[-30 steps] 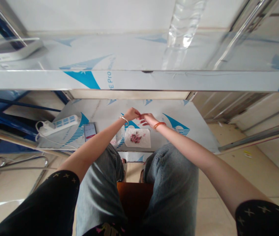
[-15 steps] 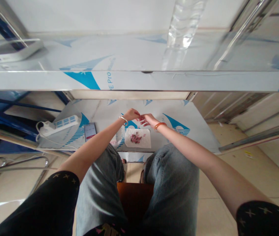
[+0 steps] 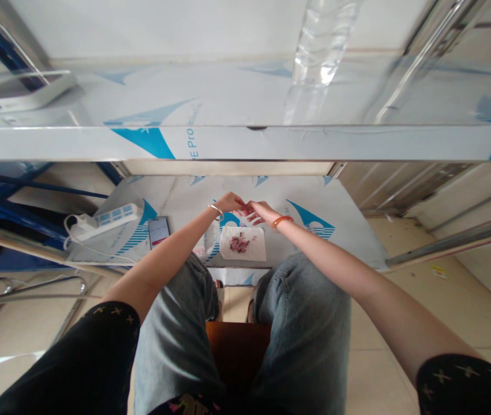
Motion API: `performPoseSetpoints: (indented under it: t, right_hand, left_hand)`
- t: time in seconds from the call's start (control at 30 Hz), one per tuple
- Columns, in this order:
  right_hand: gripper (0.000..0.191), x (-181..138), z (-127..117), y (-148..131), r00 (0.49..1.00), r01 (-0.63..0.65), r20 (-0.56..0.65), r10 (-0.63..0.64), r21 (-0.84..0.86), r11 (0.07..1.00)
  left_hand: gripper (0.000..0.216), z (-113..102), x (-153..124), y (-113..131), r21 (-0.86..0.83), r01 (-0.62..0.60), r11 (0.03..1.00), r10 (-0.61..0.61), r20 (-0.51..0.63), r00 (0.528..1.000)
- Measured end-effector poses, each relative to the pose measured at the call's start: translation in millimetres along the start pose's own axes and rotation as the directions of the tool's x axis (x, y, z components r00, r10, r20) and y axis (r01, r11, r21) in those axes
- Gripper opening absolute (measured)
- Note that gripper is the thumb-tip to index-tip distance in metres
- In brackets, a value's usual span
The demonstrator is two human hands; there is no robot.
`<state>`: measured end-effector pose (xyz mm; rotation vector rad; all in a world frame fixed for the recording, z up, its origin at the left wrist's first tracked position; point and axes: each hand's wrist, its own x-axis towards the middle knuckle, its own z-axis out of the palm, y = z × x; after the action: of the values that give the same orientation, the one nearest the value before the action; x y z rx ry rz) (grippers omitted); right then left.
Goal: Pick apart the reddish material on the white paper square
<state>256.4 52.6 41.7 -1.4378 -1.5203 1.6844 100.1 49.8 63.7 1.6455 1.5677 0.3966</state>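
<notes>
My left hand (image 3: 229,202) and my right hand (image 3: 258,211) meet fingertip to fingertip over the lower metal shelf (image 3: 340,219), just behind a white paper napkin (image 3: 254,249). A small heap of pink bits (image 3: 239,243) lies on the napkin. Both hands pinch something tiny and pinkish between them; it is too small to name. A silver bangle sits on my left wrist and an orange one on my right.
A phone (image 3: 157,230) lies left of the napkin, and a white power strip (image 3: 105,218) with its cable further left. A clear plastic bottle (image 3: 321,46) stands on the upper shelf (image 3: 245,141). My knees in jeans are below the lower shelf's edge.
Both hands have stayed together at the same spot, with only slight finger movement. The view has shifted a little downward.
</notes>
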Motion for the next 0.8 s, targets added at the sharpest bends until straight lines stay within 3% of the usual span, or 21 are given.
performPoseSetpoints:
  t: [0.27,0.5,0.7,0.8]
  right_hand:
    - [0.019,-2.0,-0.8,-0.3,1.0,-0.02,0.016,0.021,-0.008,1.0]
    - [0.021,-2.9,-0.9,-0.6,0.999,-0.038,0.034,0.04,-0.046,0.998]
    - [0.021,2.5,-1.8,6.1,0.998,-0.005,0.068,0.008,-0.048,0.999]
    - [0.022,1.4,-0.8,6.3,0.996,0.018,0.084,-0.013,-0.068,0.998]
  left_hand:
    - [0.012,-1.0,-4.5,0.6,-0.068,0.031,0.997,-0.025,0.088,0.996]
    - [0.015,-4.5,-9.8,4.7,-0.028,0.069,0.997,-0.064,0.147,0.987]
    - [0.018,-0.3,-3.8,1.2,0.043,0.038,0.998,-0.042,0.091,0.995]
    - [0.02,4.2,-1.7,2.5,0.215,-0.033,0.976,0.028,0.027,0.999]
